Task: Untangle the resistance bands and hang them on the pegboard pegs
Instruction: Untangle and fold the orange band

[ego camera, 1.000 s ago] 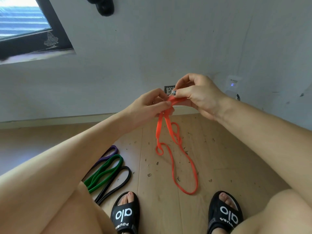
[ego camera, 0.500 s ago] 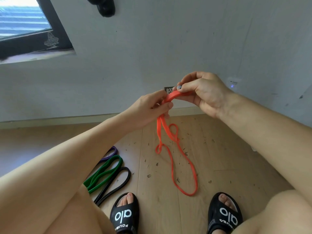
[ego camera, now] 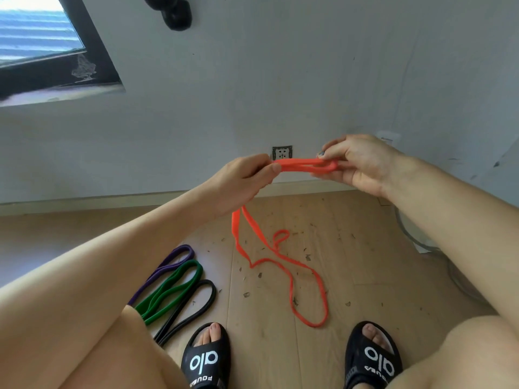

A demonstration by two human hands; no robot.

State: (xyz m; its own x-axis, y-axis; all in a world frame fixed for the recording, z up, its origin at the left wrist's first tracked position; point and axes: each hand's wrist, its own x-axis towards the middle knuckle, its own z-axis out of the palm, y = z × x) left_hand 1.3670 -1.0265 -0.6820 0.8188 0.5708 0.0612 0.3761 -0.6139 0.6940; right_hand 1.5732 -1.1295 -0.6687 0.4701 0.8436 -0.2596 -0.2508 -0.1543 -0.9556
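Observation:
An orange resistance band (ego camera: 300, 165) stretches level between my two hands in front of the wall. My left hand (ego camera: 241, 179) pinches one end of that span and my right hand (ego camera: 356, 164) grips the other, fingers curled round it. The band's remaining length hangs below my left hand and lies in loose twisted loops on the wooden floor (ego camera: 365, 270), with a small loop at mid length. On the floor at the left lie a purple band (ego camera: 168, 265), a green band (ego camera: 174, 287) and a black band (ego camera: 193, 307), side by side. No pegboard is in view.
A black knob-like fixture (ego camera: 175, 12) sticks out of the wall at the top. A wall socket (ego camera: 281, 153) sits behind the hands. A window (ego camera: 42, 46) is at upper left. My feet in black slides (ego camera: 206, 357) stand below. Small debris litters the floor.
My hands have pulled apart, the right one moving rightward, so the orange band is drawn out level between them. The loops on the floor have shifted.

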